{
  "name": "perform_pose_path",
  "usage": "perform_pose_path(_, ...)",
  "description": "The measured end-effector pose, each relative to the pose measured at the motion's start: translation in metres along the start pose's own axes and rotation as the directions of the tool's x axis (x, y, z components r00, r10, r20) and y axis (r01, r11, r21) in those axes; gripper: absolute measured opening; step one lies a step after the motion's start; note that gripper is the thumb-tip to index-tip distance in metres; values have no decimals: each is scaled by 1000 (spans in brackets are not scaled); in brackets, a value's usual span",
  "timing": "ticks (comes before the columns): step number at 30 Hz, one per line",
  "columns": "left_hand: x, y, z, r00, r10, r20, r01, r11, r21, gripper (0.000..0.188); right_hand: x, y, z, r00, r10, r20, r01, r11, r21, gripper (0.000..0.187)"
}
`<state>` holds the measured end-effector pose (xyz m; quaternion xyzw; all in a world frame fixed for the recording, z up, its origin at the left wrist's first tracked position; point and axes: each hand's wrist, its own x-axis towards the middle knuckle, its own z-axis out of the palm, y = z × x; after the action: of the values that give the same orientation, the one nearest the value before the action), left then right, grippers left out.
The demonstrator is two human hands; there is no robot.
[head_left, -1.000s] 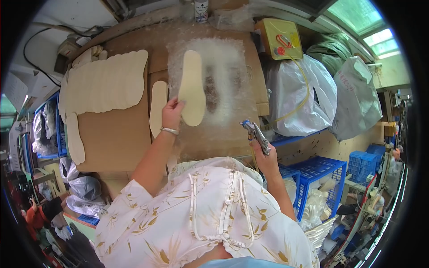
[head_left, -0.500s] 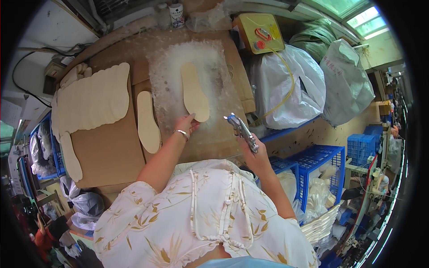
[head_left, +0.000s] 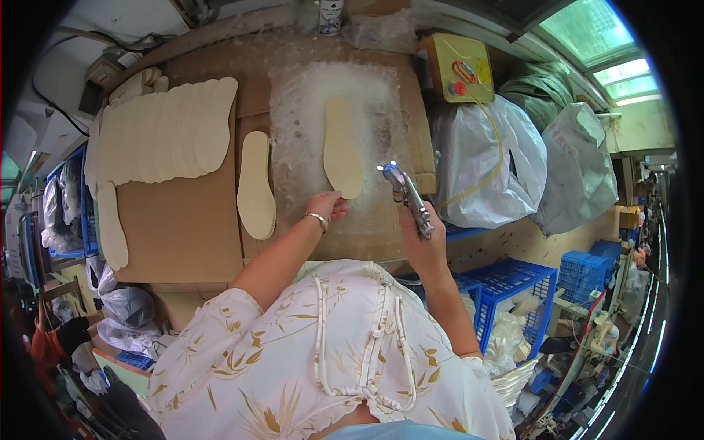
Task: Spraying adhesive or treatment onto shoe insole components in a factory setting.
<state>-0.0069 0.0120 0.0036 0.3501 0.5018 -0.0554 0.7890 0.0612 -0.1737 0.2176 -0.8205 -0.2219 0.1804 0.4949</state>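
A cream, sole-shaped insole (head_left: 342, 147) lies lengthwise on a whitened, residue-coated patch of the cardboard-covered table. At its near end my left hand (head_left: 327, 207) pinches the edge between thumb and fingers; a silver bracelet circles that wrist. My right hand (head_left: 425, 238) is wrapped round a metal spray gun (head_left: 411, 202), held to the right of the insole with its nozzle end pointing away from me. Left of the coated patch rests a small pile of insoles (head_left: 255, 187). Farther left, many more insoles (head_left: 165, 132) lie overlapped in a row.
A yellow container (head_left: 458, 66) with a red cap and a thin hose stands at the far right. Beside it are a white plastic sack (head_left: 490, 161) and a grey sack (head_left: 576, 169). Blue crates (head_left: 510, 293) sit low on my right. A can (head_left: 331, 17) stands at the back.
The whole view has shifted, so the table sits farther right in the picture. Against the insole, the spray gun's nozzle is slightly farther from me. My left hand stays at the insole's near end.
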Motion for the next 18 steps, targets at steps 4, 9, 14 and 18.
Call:
perform_pose_path(4,2,-3,-3,1000,-11,1,11,1000,7,23,-4,-1,0,999,37,-32,-38,999,-35,23)
perform_pose_path(9,0,-2,-2,1000,-1,11,1,1000,31,23,-7,2,0,999,-18,-51,19,1000,17,21)
perform_pose_path(14,4,-4,-4,1000,-7,15,6,999,45,24,-13,-4,-3,999,17,-34,-18,999,-36,20)
perform_pose_path(18,1,-2,-2,1000,-1,12,1,998,62,24,-14,1,-4,998,50,-33,-51,999,-15,20)
